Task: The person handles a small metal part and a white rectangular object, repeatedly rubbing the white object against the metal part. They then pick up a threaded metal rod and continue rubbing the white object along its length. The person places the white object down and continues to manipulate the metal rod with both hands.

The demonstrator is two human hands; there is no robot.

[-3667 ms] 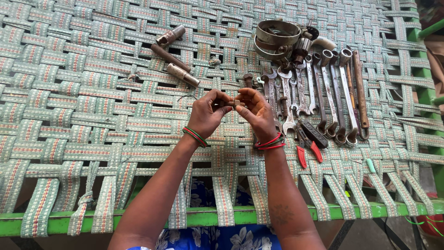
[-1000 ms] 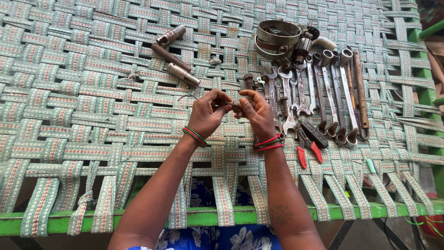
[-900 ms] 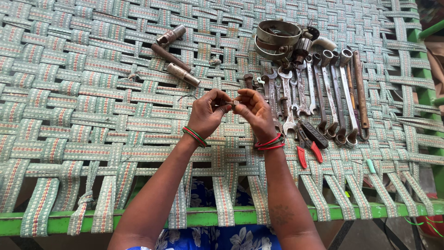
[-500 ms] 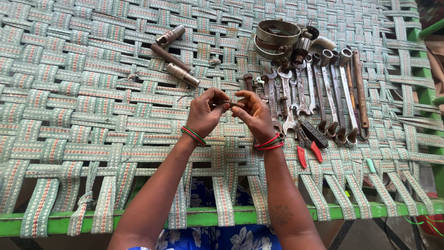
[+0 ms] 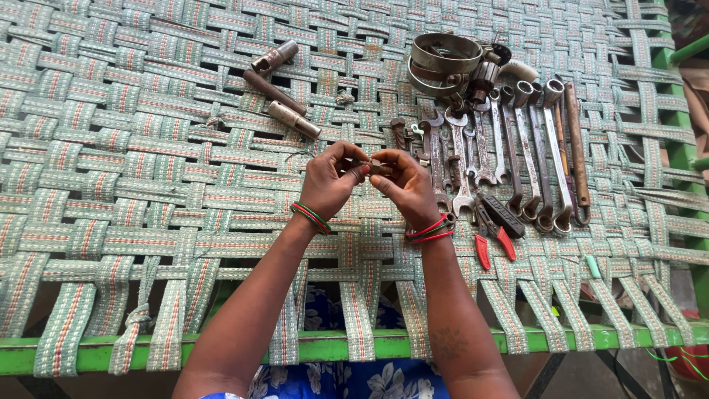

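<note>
Presently: Small Bolt Held Over Woven Cot

Left hand [image 5: 330, 182] and right hand [image 5: 405, 186] meet at the middle of the woven cot [image 5: 133, 192], fingertips of both closed on a small rusty bolt [image 5: 378, 167] between them. Right of the hands: row of spanners [image 5: 517, 148], red-handled pliers [image 5: 493, 229]. Far right: metal rings [image 5: 445, 59]. Far left: three cylindrical sockets [image 5: 284, 92].
</note>
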